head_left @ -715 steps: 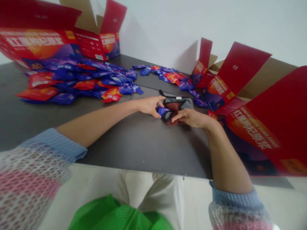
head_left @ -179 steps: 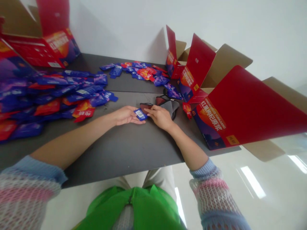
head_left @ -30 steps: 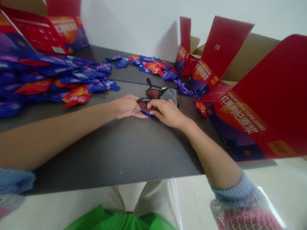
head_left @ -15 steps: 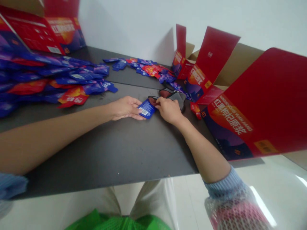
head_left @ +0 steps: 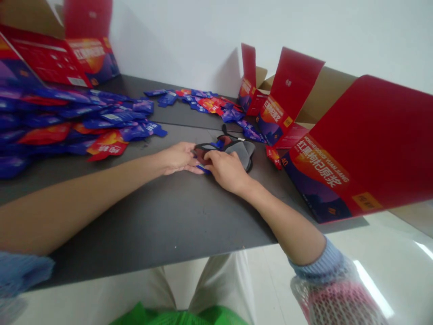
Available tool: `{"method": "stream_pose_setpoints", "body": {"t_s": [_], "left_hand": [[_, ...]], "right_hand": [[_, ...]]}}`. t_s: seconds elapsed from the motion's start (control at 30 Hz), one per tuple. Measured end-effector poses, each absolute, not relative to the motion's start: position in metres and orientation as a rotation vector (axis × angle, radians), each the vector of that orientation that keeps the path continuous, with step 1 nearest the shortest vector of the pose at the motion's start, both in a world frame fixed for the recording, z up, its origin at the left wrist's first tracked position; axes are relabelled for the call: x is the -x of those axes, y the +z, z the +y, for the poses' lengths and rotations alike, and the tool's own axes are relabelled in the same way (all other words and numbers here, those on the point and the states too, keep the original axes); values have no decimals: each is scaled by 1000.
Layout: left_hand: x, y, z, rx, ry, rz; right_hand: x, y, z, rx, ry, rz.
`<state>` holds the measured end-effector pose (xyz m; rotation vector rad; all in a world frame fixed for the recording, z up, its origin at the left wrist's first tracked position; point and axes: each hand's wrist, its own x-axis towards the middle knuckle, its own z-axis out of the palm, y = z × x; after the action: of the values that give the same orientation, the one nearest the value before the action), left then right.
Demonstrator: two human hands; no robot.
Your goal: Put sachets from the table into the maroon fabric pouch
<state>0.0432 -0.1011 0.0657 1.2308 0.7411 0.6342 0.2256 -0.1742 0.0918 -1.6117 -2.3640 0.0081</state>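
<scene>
My left hand is closed on the edge of a blue sachet, which is mostly hidden beneath cloth and fingers. My right hand pinches the near flap of a grey and reddish-brown fabric piece with black edging and a thin black strap, which looks like an eye mask. The flap lies over the sachet, between both hands. Another bit of blue shows behind the flap; I cannot tell whether it is the same sachet.
A large pile of blue and red sachets lies at the left. More sachets are strewn along the back. Open red cartons stand at the back left and right. A red sachet lies by the right carton. The dark tabletop ends in front of me.
The brown flap has moved left over the blue sachet, covering most of it. My right hand has moved left and closer to my left hand. The view has shifted slightly.
</scene>
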Motion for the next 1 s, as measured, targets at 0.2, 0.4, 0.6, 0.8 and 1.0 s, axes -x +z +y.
{"method": "stream_pose_setpoints", "body": {"t_s": [0.2, 0.4, 0.6, 0.8, 1.0], "left_hand": [[-44, 64, -99, -1247, 617, 714], [-43, 58, -93, -1260, 618, 735], [-43, 61, -98, -1277, 627, 763], [-45, 64, -104, -1297, 656, 802], [-44, 62, -104, -1334, 664, 749]], "right_hand": [[-236, 90, -163, 1622, 121, -2315], [-256, 89, -143, 1887, -99, -2165], [-270, 92, -137, 2024, -185, -2113], [-270, 91, -138, 1890, -201, -2250], [-251, 94, -154, 1550, -33, -2470]]}}
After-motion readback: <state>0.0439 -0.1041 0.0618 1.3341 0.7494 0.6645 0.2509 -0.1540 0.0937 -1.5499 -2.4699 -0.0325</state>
